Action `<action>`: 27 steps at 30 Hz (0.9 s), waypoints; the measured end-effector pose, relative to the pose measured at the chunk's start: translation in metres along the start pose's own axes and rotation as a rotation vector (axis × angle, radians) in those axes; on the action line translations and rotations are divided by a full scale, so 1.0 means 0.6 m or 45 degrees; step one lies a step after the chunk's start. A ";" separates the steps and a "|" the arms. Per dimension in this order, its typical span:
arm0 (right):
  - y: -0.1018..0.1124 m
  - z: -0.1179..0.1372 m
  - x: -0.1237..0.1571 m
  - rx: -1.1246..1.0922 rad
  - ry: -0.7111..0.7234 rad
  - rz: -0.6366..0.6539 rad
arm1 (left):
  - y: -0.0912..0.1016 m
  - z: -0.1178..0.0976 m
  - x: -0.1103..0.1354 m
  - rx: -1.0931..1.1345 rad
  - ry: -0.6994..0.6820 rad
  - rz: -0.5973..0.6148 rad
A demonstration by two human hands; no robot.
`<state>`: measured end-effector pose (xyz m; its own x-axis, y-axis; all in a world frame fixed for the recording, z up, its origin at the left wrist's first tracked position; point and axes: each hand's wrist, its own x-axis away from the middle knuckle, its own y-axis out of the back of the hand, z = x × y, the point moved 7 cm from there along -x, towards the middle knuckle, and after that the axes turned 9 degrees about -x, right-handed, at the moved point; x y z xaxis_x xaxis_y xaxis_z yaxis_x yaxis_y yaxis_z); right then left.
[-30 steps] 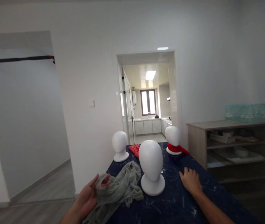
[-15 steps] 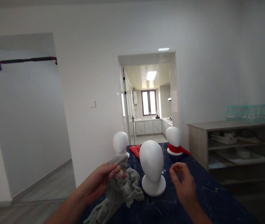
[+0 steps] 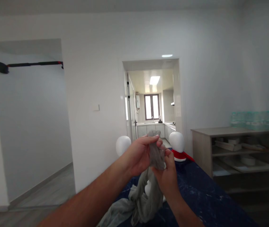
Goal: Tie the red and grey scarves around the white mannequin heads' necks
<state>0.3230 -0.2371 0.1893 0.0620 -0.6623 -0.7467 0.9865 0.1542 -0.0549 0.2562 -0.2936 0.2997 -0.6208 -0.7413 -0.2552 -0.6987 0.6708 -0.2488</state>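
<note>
A thin grey scarf (image 3: 148, 201) is bunched up in front of me, its upper part raised and its lower folds trailing down onto the dark blue marbled table (image 3: 191, 192). My left hand (image 3: 142, 154) is closed on the raised end, thumb on top. Lower down and to the right, my right hand (image 3: 166, 171) also grips the scarf. Behind the cloth and hands, the nearest white mannequin head (image 3: 148, 188) is mostly hidden; only small patches of it show.
A second white mannequin head (image 3: 123, 145) stands at the back left. At the back right, another mannequin head (image 3: 176, 142) has a red scarf (image 3: 179, 155) around its neck. An open wooden shelf unit (image 3: 202, 151) carrying bottled water (image 3: 253, 120) stands beyond the table's right side.
My left hand has carried the grey scarf up and right, in front of the nearest head. My right hand has moved left and taken hold of the scarf. The view has tilted slightly upward.
</note>
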 end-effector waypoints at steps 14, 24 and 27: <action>0.126 0.023 -0.087 -0.536 -0.450 0.157 | -0.031 -0.214 -0.056 -0.157 -0.459 -0.101; 0.248 0.214 -0.193 -0.285 -0.274 0.365 | 0.028 -0.294 -0.071 -0.172 -0.664 -0.219; 0.263 0.230 -0.208 -0.278 -0.388 0.465 | 0.036 -0.299 -0.078 -0.096 -0.583 -0.203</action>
<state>0.4920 -0.2314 0.3652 0.4697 -0.7150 -0.5178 0.8396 0.5430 0.0118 0.2063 -0.2485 0.4740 -0.2956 -0.7364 -0.6086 -0.8066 0.5337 -0.2540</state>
